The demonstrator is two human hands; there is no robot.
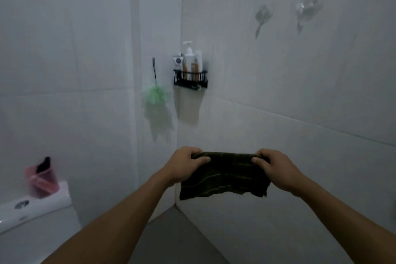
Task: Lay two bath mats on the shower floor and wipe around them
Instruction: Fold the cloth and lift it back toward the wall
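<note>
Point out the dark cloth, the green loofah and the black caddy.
dark cloth (224, 176): head view, middle of the hanging fabric.
green loofah (156, 93): head view, centre of the puff.
black caddy (190, 78): head view, front rail.

A grey floor strip shows bare; the white ledge carries a pink cup — upright.

Dark green cloth held up before tiled corner, left hand and right hand gripping its top corners, cloth hanging slack, black wall caddy with bottles, green loofah hanging beside, two clear hooks upper right, pink cup lower left
</note>
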